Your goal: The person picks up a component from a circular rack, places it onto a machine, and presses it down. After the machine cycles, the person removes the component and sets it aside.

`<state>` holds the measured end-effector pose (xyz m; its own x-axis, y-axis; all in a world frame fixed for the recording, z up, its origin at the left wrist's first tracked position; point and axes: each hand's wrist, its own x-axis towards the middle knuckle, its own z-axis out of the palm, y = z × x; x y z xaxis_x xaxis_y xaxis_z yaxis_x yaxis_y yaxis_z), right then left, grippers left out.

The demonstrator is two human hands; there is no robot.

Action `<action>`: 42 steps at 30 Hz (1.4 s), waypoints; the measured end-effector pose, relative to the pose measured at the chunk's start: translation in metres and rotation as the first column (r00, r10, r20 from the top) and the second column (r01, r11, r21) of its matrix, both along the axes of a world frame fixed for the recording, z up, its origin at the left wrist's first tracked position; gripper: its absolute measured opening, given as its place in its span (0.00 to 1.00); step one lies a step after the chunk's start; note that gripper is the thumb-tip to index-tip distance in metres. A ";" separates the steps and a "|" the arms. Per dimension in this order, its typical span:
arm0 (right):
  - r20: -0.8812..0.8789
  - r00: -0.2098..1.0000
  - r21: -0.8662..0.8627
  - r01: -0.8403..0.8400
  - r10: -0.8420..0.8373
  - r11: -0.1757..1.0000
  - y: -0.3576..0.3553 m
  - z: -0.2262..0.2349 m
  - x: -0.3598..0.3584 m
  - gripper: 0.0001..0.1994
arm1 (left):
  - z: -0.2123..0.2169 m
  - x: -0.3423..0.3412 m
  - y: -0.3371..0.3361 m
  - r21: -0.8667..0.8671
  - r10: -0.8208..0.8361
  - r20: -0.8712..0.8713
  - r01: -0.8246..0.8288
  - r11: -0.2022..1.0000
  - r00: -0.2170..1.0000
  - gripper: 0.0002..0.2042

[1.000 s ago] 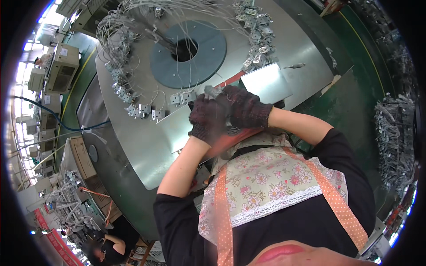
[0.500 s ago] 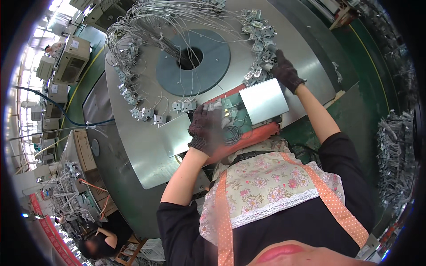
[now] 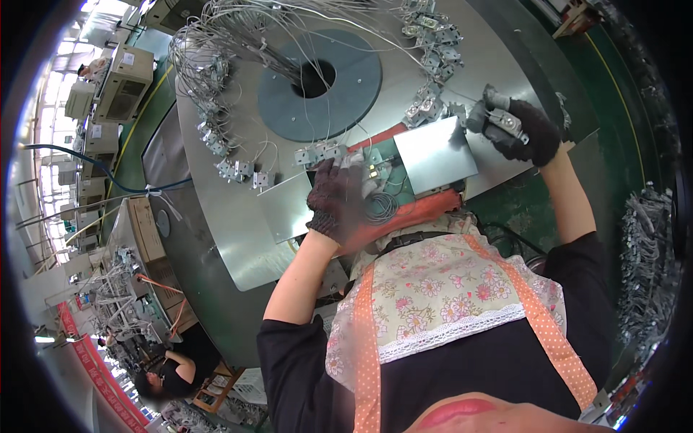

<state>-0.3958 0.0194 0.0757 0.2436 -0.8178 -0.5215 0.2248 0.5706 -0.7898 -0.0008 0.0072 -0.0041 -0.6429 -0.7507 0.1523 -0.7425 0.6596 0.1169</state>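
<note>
the right hand (image 3: 521,131), in a dark knit glove, sits at about two o'clock, its fingers clamped on a small grey metal part (image 3: 500,117) held just above the round grey tabletop (image 3: 238,231), beside the square metal plate (image 3: 435,154). the left hand (image 3: 338,203), gloved alike, lies near the middle of the view, fingers curled together over a coil of thin grey wire (image 3: 380,207) at the tabletop's near edge. more metal parts with wires (image 3: 216,137) ring the blue-grey centre disc (image 3: 317,86) from nine to one o'clock.
</note>
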 end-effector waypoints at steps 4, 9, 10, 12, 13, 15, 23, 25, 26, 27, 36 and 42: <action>-0.077 0.951 -0.388 0.248 -0.299 0.888 0.015 0.005 0.027 0.27 | -0.005 0.002 0.000 0.046 0.023 -0.011 -0.022 0.999 1.000 0.28; -0.466 0.700 -0.861 -0.217 -0.541 0.461 0.037 0.027 0.028 0.36 | -0.011 0.005 -0.001 -0.031 0.000 -0.049 -0.001 1.000 0.999 0.28; -0.558 0.485 -0.818 -0.457 -0.673 0.349 0.037 0.025 0.027 0.34 | -0.012 0.006 -0.001 -0.062 -0.020 -0.052 0.017 0.998 0.998 0.28; -0.551 0.233 -0.686 -0.673 -0.801 0.276 0.040 0.017 0.024 0.32 | -0.013 0.008 -0.001 -0.014 0.011 0.000 -0.011 1.000 1.000 0.28; -0.537 0.196 -0.694 -0.656 -0.820 0.297 0.042 0.013 0.022 0.29 | -0.013 0.007 -0.002 -0.023 0.011 -0.001 -0.011 1.000 1.000 0.28; -0.525 0.150 -0.700 -0.637 -0.838 0.324 0.047 0.006 0.016 0.26 | -0.015 0.006 -0.003 -0.030 0.003 -0.003 -0.003 1.000 1.000 0.29; 0.312 0.941 -0.577 0.079 0.131 0.813 0.023 0.001 0.050 0.20 | -0.014 0.008 -0.005 0.011 -0.028 -0.060 0.029 1.000 0.998 0.27; -0.025 0.989 -0.807 -0.107 0.149 0.580 0.020 0.000 0.069 0.21 | -0.013 0.007 -0.005 -0.010 -0.026 -0.020 0.026 1.000 0.999 0.27; -0.235 0.972 -0.780 -0.170 -0.030 0.603 0.024 0.000 0.077 0.23 | -0.013 0.007 -0.005 0.007 0.014 0.049 -0.014 1.000 0.999 0.28; -0.414 0.900 -0.742 -0.246 -0.138 0.623 0.032 0.006 0.077 0.24 | -0.013 0.007 -0.005 -0.067 -0.029 -0.037 0.026 0.997 0.999 0.28; 0.431 0.902 -0.409 0.182 0.014 0.894 0.059 0.016 0.095 0.34 | -0.008 0.003 -0.004 0.073 0.003 -0.046 0.000 0.997 0.999 0.27; 0.313 0.950 -0.297 0.080 0.018 0.952 0.024 0.003 0.143 0.23 | -0.003 0.002 -0.004 0.088 0.011 0.079 -0.018 0.996 0.997 0.27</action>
<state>-0.2529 0.0433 0.0783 0.3238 -0.9340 -0.1513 0.4987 0.3044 -0.8116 0.0009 0.0034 -0.0071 -0.6391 -0.7683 0.0346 -0.7611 0.6383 0.1151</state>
